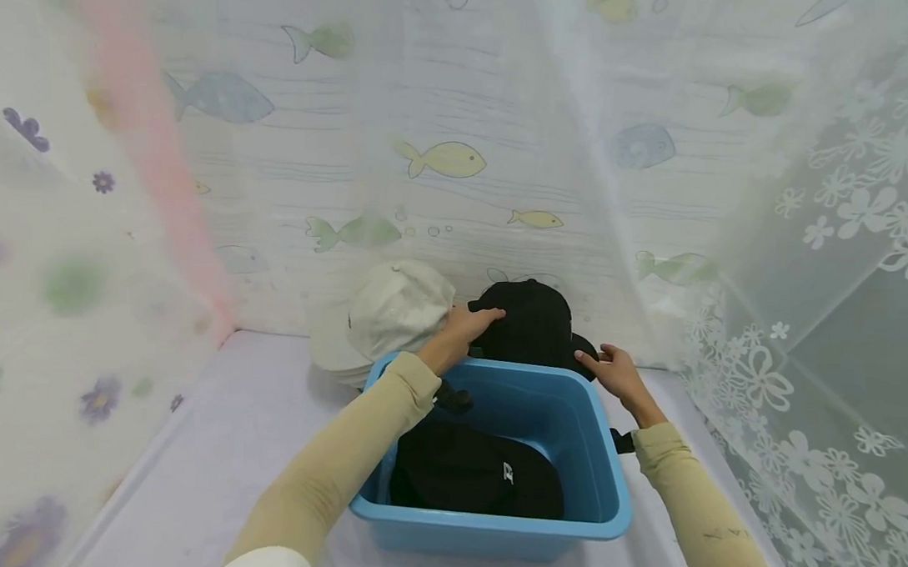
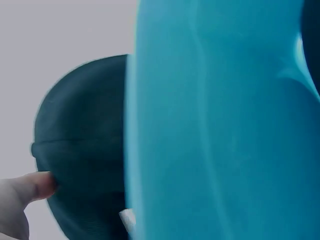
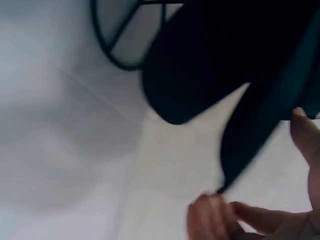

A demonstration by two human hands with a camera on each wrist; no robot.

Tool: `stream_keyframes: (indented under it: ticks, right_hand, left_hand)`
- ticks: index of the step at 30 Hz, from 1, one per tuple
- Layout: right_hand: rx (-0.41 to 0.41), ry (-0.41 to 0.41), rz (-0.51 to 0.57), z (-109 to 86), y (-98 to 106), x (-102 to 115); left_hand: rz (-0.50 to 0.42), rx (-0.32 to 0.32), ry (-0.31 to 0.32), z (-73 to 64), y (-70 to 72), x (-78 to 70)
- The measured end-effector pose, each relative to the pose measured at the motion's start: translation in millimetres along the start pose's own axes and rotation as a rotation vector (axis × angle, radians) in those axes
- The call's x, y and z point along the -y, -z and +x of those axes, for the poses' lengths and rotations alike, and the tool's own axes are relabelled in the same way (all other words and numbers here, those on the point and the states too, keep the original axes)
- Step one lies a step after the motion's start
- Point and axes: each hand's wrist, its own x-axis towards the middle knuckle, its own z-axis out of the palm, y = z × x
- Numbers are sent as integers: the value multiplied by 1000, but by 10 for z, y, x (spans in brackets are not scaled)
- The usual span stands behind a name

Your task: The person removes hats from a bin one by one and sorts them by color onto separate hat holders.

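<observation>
Behind the blue basin (image 1: pixel 500 528) stands a black cap (image 1: pixel 526 323), held between both hands. My left hand (image 1: pixel 466 325) grips the crown's left side. In the left wrist view its thumb (image 2: pixel 40 185) lies on the cap's dark cloth, and the other fingers are hidden. At the right, my right hand (image 1: pixel 618 374) holds the brim (image 1: pixel 586 354). The right wrist view has the thumb on the cap and the fingertips (image 3: pixel 205 210) at the brim's end. Inside the basin lies another black cap (image 1: pixel 468 475) with a small white emblem.
A stack of off-white caps (image 1: pixel 398 310) sits at the back left, beside the left forearm. White table cloth (image 1: pixel 227 442) spreads around the basin. A sheer curtain (image 1: pixel 447 83) with printed fish rises behind, and flowered netting (image 1: pixel 842 420) borders the right side.
</observation>
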Motion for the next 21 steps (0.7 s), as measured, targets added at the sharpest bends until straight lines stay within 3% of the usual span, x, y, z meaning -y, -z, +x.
stream_keyframes:
  ticks: [5, 11, 14, 21]
  right_hand:
    - [-16, 54, -212, -156, 169, 272]
    - [-21, 156, -288, -389, 338, 637]
    - [-6, 198, -297, -549, 383, 800]
    - [34, 322, -329, -967, 374, 1130]
  left_hand:
    - [139, 94, -30, -184, 104, -178]
    - [239, 219, -114, -456, 336, -372]
    - [304, 273, -215, -564, 462, -429]
    - [441, 368, -531, -808, 755, -432]
